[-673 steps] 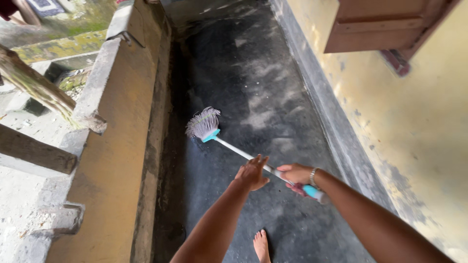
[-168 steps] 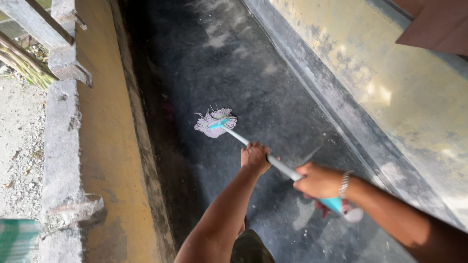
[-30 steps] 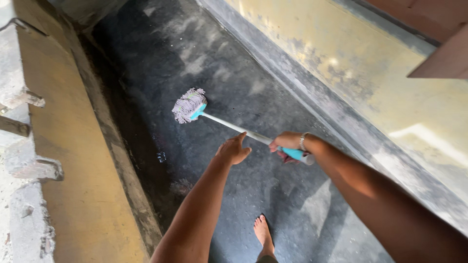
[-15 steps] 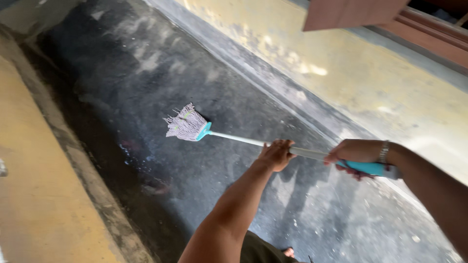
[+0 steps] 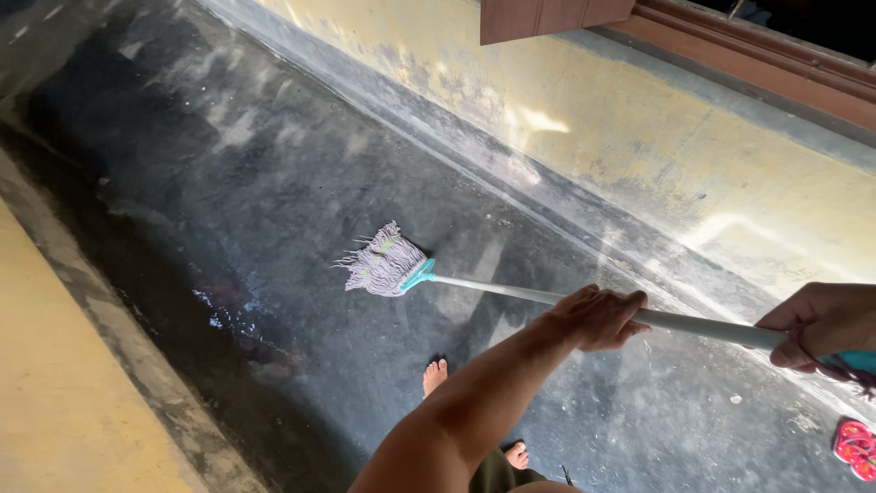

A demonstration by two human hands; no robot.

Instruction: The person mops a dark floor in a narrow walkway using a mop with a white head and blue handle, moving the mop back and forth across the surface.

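I hold a string mop with a pale purple head (image 5: 383, 265) and a long white handle (image 5: 511, 292) with teal fittings. My left hand (image 5: 598, 315) is curled over the middle of the handle. Near the handle's teal end, at the frame's right edge, my right hand (image 5: 821, 324) grips it. The mop head rests on the dark wet concrete floor (image 5: 274, 183), in front of my bare feet (image 5: 436, 374).
A yellow stained wall (image 5: 639, 137) with a grey base runs along the far side, with a brown wooden shutter (image 5: 547, 16) above. A low yellow parapet (image 5: 55, 402) borders the left. A pink sandal (image 5: 856, 447) lies at the lower right.
The view has swung to the right. The mop head has moved right and nearer the wall, and my hands have shifted right with the handle. A pink sandal has come into view.
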